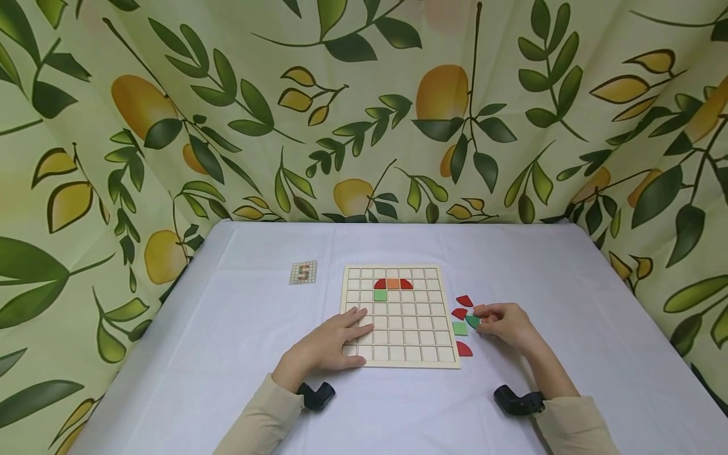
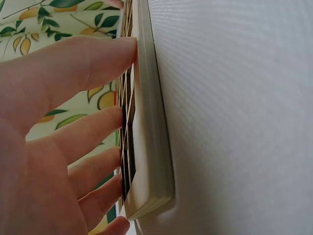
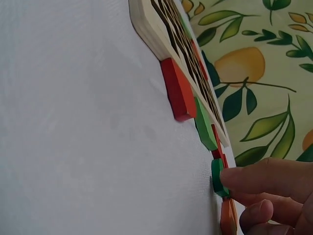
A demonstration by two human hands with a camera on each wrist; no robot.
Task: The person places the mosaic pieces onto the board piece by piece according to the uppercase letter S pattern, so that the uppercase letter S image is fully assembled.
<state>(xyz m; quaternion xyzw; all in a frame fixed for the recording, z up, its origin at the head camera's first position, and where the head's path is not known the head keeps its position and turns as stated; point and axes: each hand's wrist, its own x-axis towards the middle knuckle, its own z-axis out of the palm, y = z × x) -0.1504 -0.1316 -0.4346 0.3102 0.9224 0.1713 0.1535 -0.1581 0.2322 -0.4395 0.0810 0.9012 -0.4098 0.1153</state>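
Observation:
A wooden grid board (image 1: 392, 364) lies on the table, its squares marked by dark lines. Near its top sit two red quarter-round tiles (image 1: 406, 284), an orange square tile (image 1: 393, 284) between them and a light green square tile (image 1: 380, 295) below. My left hand (image 1: 335, 341) rests on the board's lower left side with fingers spread; in the left wrist view the thumb (image 2: 93, 63) touches its edge. Right of the board, my right hand (image 1: 509, 324) pinches a dark green quarter-round tile (image 3: 217, 177) with thumb and fingers. Orange tiles (image 3: 228, 215) lie beside those fingertips, partly hidden.
Along the board's right edge lie red quarter-round tiles (image 1: 464, 349) and a light green square tile (image 1: 460, 328). A small pattern card (image 1: 303, 272) lies to the upper left. Behind the white-covered table (image 1: 256, 253) hangs a leaf-and-fruit-patterned curtain (image 1: 364, 126).

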